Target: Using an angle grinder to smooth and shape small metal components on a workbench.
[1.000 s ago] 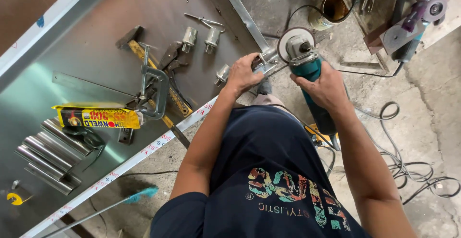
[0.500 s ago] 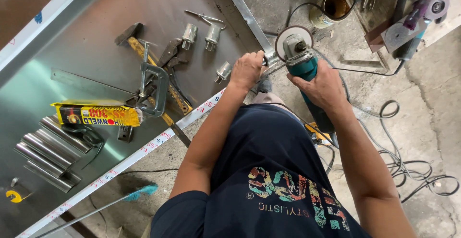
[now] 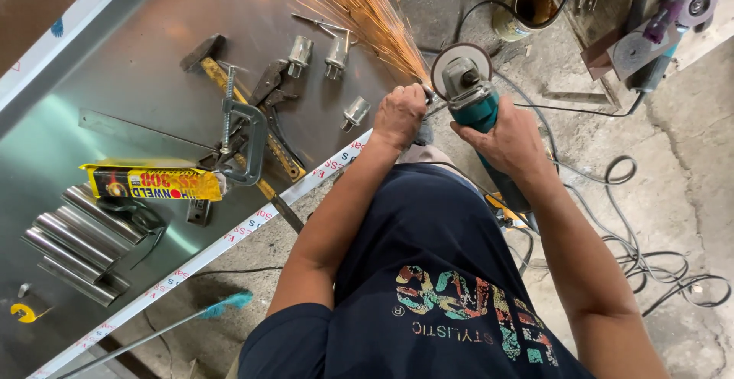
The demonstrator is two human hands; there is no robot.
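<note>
My right hand point(image 3: 506, 140) grips the teal body of an angle grinder point(image 3: 468, 89), its disc guard tilted toward the edge of a stainless steel sheet point(image 3: 138, 66). My left hand point(image 3: 399, 115) is closed on the grinder's side handle, right at the sheet's edge. A fan of orange sparks point(image 3: 359, 8) shoots from the disc across the sheet, away from me. What the disc touches is hidden behind my left hand.
On the sheet lie a hammer point(image 3: 229, 92), a C-clamp point(image 3: 243, 138), locking pliers point(image 3: 269, 89), three short metal fittings point(image 3: 336, 54), a yellow box point(image 3: 153, 183) and several steel tubes point(image 3: 73, 238). Cables point(image 3: 634, 249) trail over the concrete floor. A second grinder point(image 3: 657, 35) lies at top right.
Sparks have started flying from the grinder across the sheet. Both hands stay on the tool at nearly the same spot by the sheet's edge.
</note>
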